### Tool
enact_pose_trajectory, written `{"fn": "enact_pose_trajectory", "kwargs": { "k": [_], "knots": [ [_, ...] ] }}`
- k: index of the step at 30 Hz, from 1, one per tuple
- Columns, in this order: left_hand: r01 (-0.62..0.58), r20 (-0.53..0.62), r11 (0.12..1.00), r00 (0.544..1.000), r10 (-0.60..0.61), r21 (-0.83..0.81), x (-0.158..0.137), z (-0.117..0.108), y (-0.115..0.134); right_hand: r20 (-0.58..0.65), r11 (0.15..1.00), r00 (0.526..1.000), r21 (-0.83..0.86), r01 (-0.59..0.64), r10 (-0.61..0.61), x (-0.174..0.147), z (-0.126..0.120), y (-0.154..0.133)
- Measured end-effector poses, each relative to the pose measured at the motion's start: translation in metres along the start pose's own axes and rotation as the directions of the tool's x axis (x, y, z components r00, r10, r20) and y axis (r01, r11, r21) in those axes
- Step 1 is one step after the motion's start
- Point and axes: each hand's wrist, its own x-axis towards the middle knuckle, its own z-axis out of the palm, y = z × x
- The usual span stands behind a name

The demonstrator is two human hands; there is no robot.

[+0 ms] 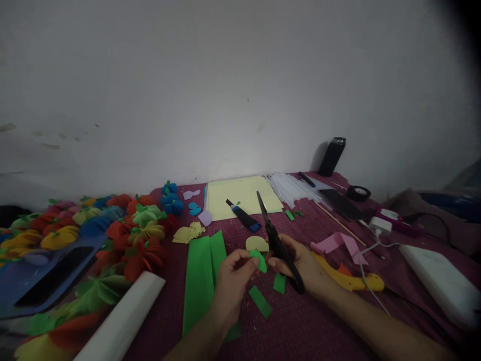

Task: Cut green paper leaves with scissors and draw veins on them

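Note:
My left hand (236, 276) pinches a small green paper piece (259, 260) between thumb and fingers; it looks cut to a leaf-like shape. In my right hand (300, 258) is a pair of black scissors (278, 243), blades pointing up and away, close together. The blades are apart from the green piece. Below my hands lie small green paper strips (260, 302) on the maroon cloth (285, 326). Long green paper sheets (197, 281) rest left of my left hand. A pale yellow rounded paper piece (257, 243) sits just beyond my fingers.
Many coloured paper flowers (146, 230) crowd the left side, with a white roll (124, 316) in front. Behind are pale yellow sheets (240, 193) and a cutter (243, 215). To the right lie a yellow glue gun (349, 278), pink ribbon (340, 244), cables and a black can (332, 156).

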Motion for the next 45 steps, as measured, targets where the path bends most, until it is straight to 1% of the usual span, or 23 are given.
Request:
{"fn": "enact_pose_trajectory", "kwargs": {
  "k": [3,6,8,10,12,14,16,19,22,24,29,34,39,41,45],
  "knots": [
    [-0.006,-0.012,1.000,1.000,0.006,0.021,0.001,0.000,-0.001,0.033,1.000,0.999,-0.001,-0.006,0.007,0.000,0.001,0.003],
    [-0.040,0.001,0.996,0.999,0.040,0.084,0.001,0.002,-0.002,0.079,0.999,0.997,-0.031,0.023,-0.020,0.001,0.003,0.008],
    [-0.059,0.001,0.990,0.998,0.059,0.126,0.002,0.002,-0.002,0.089,0.998,0.996,-0.055,0.036,-0.031,0.002,0.004,0.011],
    [-0.074,-0.036,0.989,0.996,0.079,0.130,0.002,0.001,0.001,0.065,0.998,0.998,-0.057,0.021,-0.017,0.002,0.004,0.012],
    [-0.075,-0.088,0.993,0.993,0.083,0.087,0.003,-0.001,0.003,0.033,0.999,0.999,-0.044,-0.004,0.006,0.003,0.004,0.011],
    [-0.061,-0.103,0.997,0.992,0.066,0.051,0.003,-0.001,0.004,0.020,0.999,1.000,-0.033,-0.015,0.015,0.003,0.004,0.011],
    [-0.046,-0.073,0.996,0.996,0.051,0.072,0.003,0.000,0.004,0.033,1.000,0.999,-0.024,-0.006,0.007,0.004,0.005,0.012],
    [-0.054,-0.033,0.987,0.998,0.060,0.152,0.004,0.001,0.001,0.068,0.999,0.998,-0.032,-0.005,0.007,0.003,0.007,0.014],
    [-0.072,-0.072,0.982,0.994,0.085,0.174,0.007,-0.002,0.000,0.087,0.998,0.996,-0.058,-0.031,0.036,0.002,0.007,0.014],
    [-0.065,-0.090,0.983,0.993,0.081,0.171,0.008,-0.006,0.001,0.074,0.997,0.996,-0.064,-0.045,0.050,0.002,0.005,0.010],
    [-0.053,-0.068,0.980,0.995,0.067,0.192,0.010,-0.012,0.002,-0.017,0.999,0.999,-0.026,-0.039,0.038,0.003,0.001,0.002],
    [-0.042,-0.055,0.983,0.997,0.053,0.179,0.009,-0.012,-0.001,-0.017,0.999,0.999,0.001,-0.038,0.038,0.006,0.002,0.010],
    [-0.049,0.017,0.973,0.999,0.046,0.227,0.007,-0.008,-0.003,0.004,1.000,1.000,-0.008,-0.021,0.021,0.005,0.005,0.015],
    [-0.048,0.009,0.981,0.999,0.047,0.190,0.006,-0.006,-0.002,-0.002,1.000,1.000,0.019,-0.014,0.014,0.005,0.005,0.014],
    [0.002,-0.040,1.000,0.999,-0.002,0.003,0.005,-0.005,0.001,-0.078,0.991,0.996,0.129,-0.039,0.050,0.006,0.004,0.015]
  ]
}}
